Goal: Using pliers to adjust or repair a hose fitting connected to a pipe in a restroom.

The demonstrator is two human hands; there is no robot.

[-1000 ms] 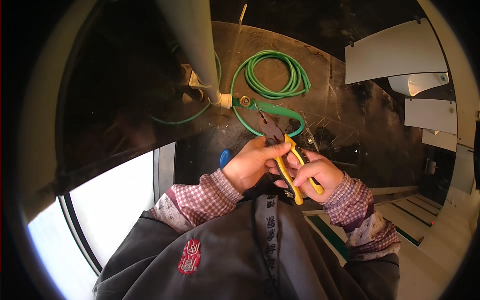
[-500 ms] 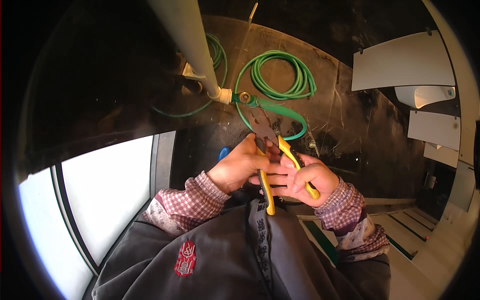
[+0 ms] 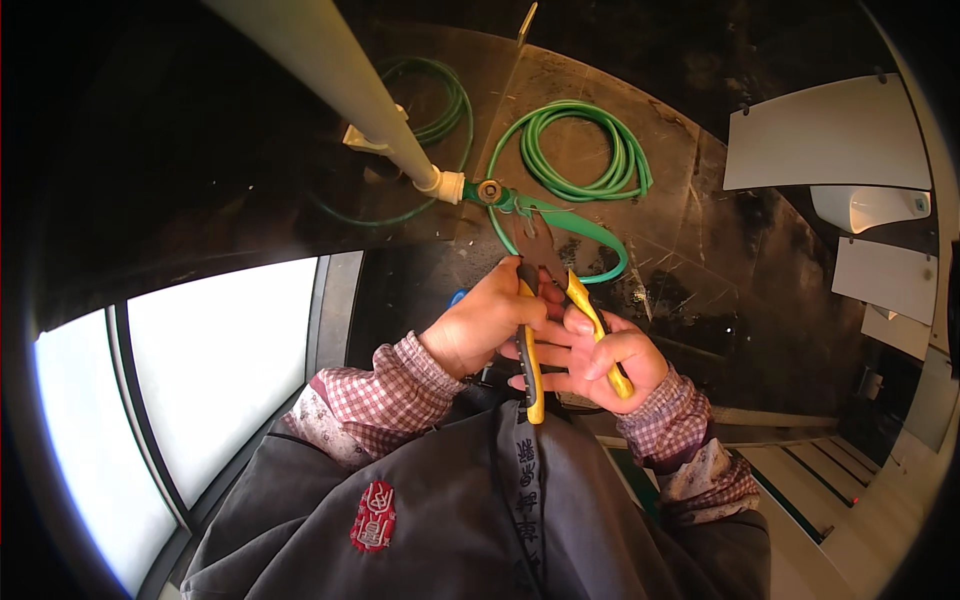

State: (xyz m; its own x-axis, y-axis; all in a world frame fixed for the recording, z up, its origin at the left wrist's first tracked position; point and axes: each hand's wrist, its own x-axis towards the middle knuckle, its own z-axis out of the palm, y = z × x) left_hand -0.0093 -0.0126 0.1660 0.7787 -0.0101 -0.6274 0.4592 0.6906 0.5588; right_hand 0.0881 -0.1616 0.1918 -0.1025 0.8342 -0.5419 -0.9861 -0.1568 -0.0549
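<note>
Both my hands hold one pair of combination pliers with yellow and black handles, spread apart. My left hand is closed round the left handle. My right hand grips the right handle with its thumb across it, some fingers reaching toward the left handle. The dark jaws of the pliers are at the green hose, just beside its joint with a green tap. A thin wire shows at that joint. Whether the jaws grip it is too small to tell.
The tap sits on a pale upright pipe with a white collar. A coiled green hose lies on the dark, stained floor, with another coil behind the pipe. White panels and a white basin stand at right, bright glass panes at left.
The pliers' jaws have shifted slightly right relative to the tap, along the hose beside the joint. Both hands keep their hold on the handles. The whole view has turned a little.
</note>
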